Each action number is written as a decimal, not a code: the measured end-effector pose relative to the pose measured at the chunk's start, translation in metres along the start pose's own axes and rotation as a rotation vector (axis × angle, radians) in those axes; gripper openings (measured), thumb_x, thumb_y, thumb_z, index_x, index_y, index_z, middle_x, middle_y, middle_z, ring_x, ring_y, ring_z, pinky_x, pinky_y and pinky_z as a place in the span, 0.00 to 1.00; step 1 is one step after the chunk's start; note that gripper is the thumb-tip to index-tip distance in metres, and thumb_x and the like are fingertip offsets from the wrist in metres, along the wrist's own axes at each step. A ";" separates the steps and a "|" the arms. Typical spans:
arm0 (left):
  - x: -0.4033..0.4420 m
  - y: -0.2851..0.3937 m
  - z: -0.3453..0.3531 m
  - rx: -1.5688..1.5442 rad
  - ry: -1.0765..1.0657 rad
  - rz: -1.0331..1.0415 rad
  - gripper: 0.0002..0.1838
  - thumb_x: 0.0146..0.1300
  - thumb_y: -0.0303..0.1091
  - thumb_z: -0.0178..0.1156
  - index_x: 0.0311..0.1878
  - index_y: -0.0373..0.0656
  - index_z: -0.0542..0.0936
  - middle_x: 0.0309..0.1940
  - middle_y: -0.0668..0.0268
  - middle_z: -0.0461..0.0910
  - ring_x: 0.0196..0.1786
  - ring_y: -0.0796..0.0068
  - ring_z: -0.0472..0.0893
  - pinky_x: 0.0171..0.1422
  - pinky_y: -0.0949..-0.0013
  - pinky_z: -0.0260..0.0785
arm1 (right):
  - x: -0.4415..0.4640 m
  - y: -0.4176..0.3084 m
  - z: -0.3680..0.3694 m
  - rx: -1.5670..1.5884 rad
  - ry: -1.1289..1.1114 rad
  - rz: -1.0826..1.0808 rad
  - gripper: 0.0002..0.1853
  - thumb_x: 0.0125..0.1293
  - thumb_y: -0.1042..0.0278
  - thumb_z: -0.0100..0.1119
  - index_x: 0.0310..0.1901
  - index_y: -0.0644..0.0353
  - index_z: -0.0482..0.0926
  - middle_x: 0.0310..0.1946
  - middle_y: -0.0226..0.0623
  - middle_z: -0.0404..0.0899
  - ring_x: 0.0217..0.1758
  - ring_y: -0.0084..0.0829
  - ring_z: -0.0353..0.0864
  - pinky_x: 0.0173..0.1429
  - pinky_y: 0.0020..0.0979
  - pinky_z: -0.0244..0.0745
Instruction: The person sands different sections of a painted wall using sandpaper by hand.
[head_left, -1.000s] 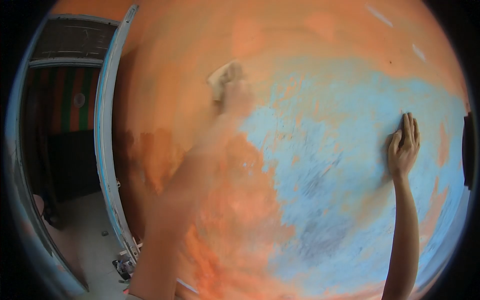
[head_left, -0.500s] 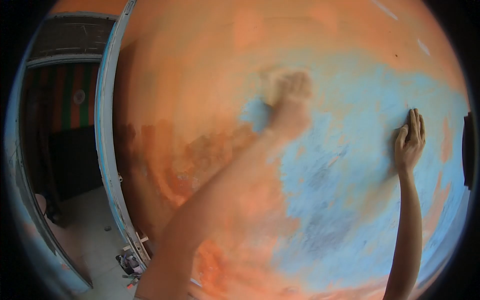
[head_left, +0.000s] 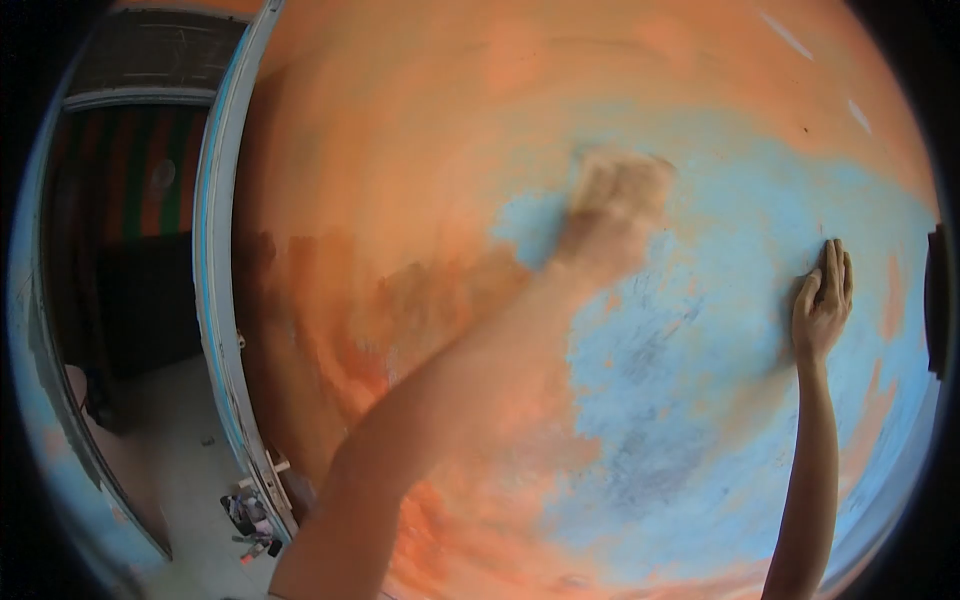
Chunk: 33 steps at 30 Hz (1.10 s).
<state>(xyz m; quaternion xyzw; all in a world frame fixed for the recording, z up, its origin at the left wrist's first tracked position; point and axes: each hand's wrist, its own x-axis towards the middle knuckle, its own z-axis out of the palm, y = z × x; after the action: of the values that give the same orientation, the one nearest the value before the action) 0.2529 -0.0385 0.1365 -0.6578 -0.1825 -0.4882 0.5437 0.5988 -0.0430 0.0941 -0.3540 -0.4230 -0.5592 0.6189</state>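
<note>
In front of me stands a wall [head_left: 480, 450] with orange paint, bluish where the orange is worn away. My left hand [head_left: 615, 225], smeared by motion, is pressed against it near the upper edge of the blue area. Under its curled fingers is a beige sheet [head_left: 655, 175], which looks like sandpaper; its edges stick out past the fingers. Farther right, my right hand [head_left: 825, 305] rests flat on the blue part, fingers stretched upward and thumb to the left, with nothing in it.
On the left a grey-blue door frame [head_left: 215, 230] borders a dark doorway with a striped surface beyond. A small heap of mixed items [head_left: 248, 515] lies on the pale floor [head_left: 190, 480] by the frame's foot. A dark object [head_left: 936, 300] juts in at the far right.
My left hand has moved right and slightly down across the wall with the beige sheet. My right hand keeps its flat pose on the wall. The view has shifted a little.
</note>
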 end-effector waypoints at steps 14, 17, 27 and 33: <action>-0.017 -0.068 -0.010 0.060 -0.026 0.008 0.24 0.67 0.29 0.48 0.65 0.34 0.71 0.71 0.50 0.65 0.74 0.55 0.63 0.76 0.48 0.54 | 0.002 0.003 0.002 -0.006 -0.034 0.022 0.24 0.68 0.71 0.46 0.65 0.60 0.73 0.68 0.41 0.71 0.74 0.45 0.64 0.75 0.43 0.58; -0.028 -0.136 -0.045 0.042 -0.009 -0.670 0.26 0.64 0.31 0.51 0.66 0.32 0.70 0.73 0.49 0.62 0.75 0.54 0.60 0.78 0.48 0.49 | 0.010 0.000 0.003 0.011 -0.012 0.026 0.24 0.68 0.71 0.46 0.65 0.60 0.73 0.67 0.40 0.72 0.73 0.46 0.64 0.75 0.43 0.59; -0.004 -0.058 -0.033 -0.064 -0.203 -0.444 0.21 0.64 0.28 0.49 0.60 0.41 0.77 0.72 0.51 0.64 0.72 0.58 0.66 0.70 0.50 0.64 | 0.007 0.008 -0.004 -0.023 -0.043 -0.012 0.23 0.71 0.69 0.45 0.66 0.61 0.73 0.68 0.41 0.71 0.74 0.46 0.63 0.74 0.43 0.60; -0.027 -0.120 0.007 0.321 0.056 -0.543 0.26 0.64 0.29 0.48 0.67 0.35 0.70 0.72 0.48 0.62 0.74 0.48 0.62 0.74 0.47 0.58 | 0.008 -0.008 -0.001 -0.068 -0.076 0.074 0.23 0.76 0.63 0.39 0.66 0.63 0.71 0.69 0.42 0.69 0.75 0.46 0.61 0.75 0.43 0.55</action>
<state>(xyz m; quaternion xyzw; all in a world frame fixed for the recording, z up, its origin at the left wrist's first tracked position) 0.1516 0.0169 0.1788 -0.4771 -0.4113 -0.5984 0.4950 0.5908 -0.0483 0.1004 -0.4111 -0.4136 -0.5361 0.6103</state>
